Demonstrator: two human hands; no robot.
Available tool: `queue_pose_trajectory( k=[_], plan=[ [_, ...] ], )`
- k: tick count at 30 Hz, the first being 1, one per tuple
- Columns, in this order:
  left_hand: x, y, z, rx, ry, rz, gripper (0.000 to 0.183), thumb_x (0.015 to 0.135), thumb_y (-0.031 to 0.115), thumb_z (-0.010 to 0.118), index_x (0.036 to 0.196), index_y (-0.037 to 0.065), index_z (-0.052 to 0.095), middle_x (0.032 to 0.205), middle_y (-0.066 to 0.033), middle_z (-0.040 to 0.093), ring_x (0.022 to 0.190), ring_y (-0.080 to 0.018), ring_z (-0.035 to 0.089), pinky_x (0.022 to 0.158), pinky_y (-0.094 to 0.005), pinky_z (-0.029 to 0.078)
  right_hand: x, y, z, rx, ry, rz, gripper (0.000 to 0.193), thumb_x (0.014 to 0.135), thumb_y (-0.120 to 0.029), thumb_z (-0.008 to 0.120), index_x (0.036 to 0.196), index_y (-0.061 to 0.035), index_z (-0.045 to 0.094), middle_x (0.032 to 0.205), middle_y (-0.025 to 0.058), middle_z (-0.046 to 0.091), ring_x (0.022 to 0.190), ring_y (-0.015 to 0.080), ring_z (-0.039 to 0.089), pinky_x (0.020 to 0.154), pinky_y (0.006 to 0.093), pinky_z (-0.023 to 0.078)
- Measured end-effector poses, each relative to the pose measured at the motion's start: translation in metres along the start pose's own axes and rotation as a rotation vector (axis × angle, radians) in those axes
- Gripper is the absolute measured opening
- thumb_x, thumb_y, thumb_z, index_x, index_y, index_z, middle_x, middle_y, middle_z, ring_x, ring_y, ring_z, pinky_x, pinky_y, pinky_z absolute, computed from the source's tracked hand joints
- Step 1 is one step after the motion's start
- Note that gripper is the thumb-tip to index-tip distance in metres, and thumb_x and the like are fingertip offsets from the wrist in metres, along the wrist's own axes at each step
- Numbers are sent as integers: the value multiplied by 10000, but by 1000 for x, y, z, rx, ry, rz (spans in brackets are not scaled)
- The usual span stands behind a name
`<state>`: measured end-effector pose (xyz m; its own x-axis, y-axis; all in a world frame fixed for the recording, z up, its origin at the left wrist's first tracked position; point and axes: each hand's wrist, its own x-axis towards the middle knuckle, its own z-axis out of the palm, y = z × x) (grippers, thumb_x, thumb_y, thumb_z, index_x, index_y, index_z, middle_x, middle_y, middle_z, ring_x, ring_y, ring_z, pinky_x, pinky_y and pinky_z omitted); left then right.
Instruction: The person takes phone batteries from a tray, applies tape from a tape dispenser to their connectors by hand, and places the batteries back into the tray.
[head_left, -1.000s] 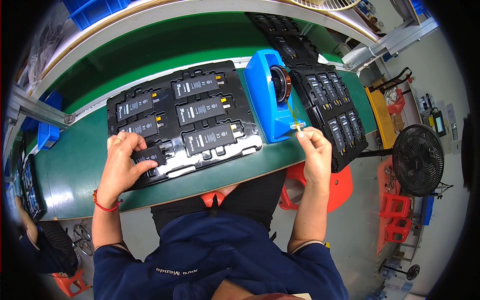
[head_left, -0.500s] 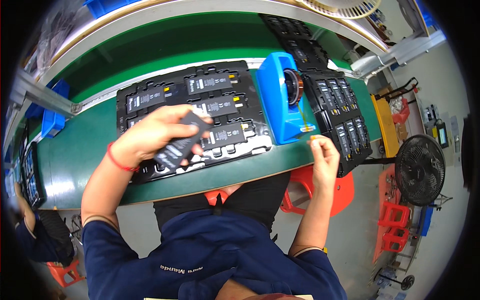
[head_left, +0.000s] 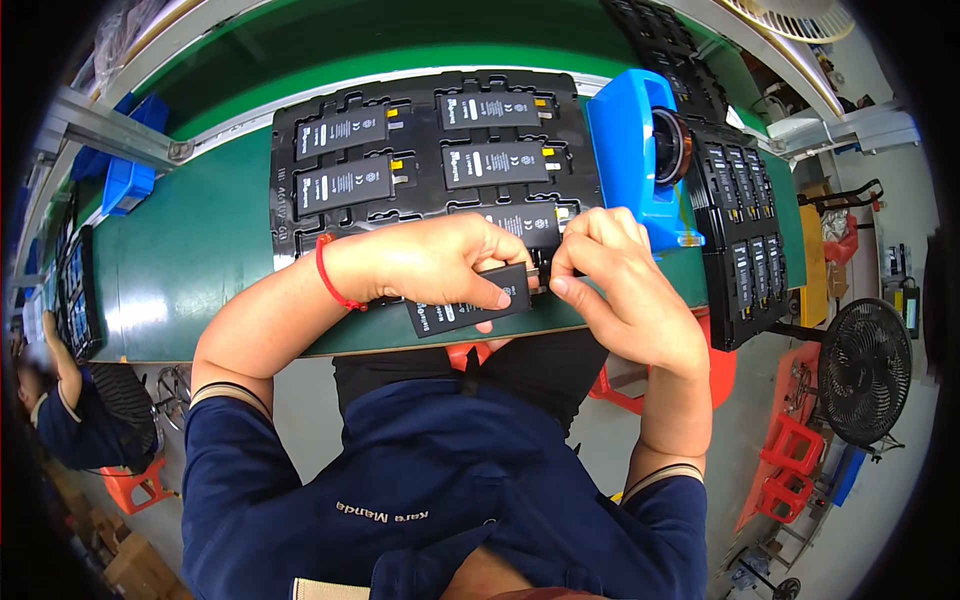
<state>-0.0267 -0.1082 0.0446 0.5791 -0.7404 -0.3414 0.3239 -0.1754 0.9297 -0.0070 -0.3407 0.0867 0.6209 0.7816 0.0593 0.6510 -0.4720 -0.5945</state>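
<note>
A flat black battery (head_left: 470, 312) with white print is gripped in my left hand (head_left: 430, 258), thumb on top and fingers beneath, above the front part of a black tray (head_left: 285, 215). My right hand (head_left: 630, 295) bends in from the right, thumb and fingers pinched at the battery's connector end. Whatever those fingertips hold is hidden. In the tray lie several similar batteries (head_left: 490, 108), each with yellow and white tabs on its right end. Right of the tray stands a blue tape dispenser (head_left: 618, 150) carrying an amber tape roll (head_left: 675, 147).
Beyond the dispenser, more black trays (head_left: 728, 228) with batteries line the right of the green table (head_left: 190, 270). A blue bin (head_left: 128, 186) hangs at the far left. Another person (head_left: 80, 420) sits lower left. A black fan (head_left: 865, 370) and red stools (head_left: 790, 440) stand at right.
My right hand has left the dispenser's front, where a small amber bit showed at its fingertips, and come left to the battery. My left hand has brought the battery rightward and turned it more level.
</note>
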Motion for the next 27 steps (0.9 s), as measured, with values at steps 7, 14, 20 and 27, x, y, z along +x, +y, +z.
queue_pose_trajectory(
  k=[7,14,20,27],
  plan=[
    [-3,4,2,90,2,-26,233,890,-20,617,1123,-15,608,903,-21,692,809,-44,581,733,-229,488,10,-6,7,-88,-50,-13,84,838,-114,663,844,-43,621,923,94,509,934,293,442,852,392,349],
    [-2,1,1,80,-16,3,236,884,-33,608,1120,-19,610,915,-32,698,813,-61,602,753,-242,495,11,-7,9,-112,-41,-8,82,828,-112,664,826,-41,622,907,94,504,922,289,441,835,390,343],
    [-1,-1,0,93,-30,3,237,883,-35,607,1120,-21,610,911,-31,698,813,-62,605,760,-243,495,11,-8,11,-130,-40,5,78,822,-108,663,815,-39,625,885,95,505,902,288,442,821,389,341],
    [-3,2,1,118,-6,-5,239,889,-28,605,1128,-26,609,889,-16,680,797,-44,584,724,-236,482,11,-15,20,-176,54,52,84,798,-105,676,774,-30,648,863,109,549,893,296,485,807,403,357]
  ],
)
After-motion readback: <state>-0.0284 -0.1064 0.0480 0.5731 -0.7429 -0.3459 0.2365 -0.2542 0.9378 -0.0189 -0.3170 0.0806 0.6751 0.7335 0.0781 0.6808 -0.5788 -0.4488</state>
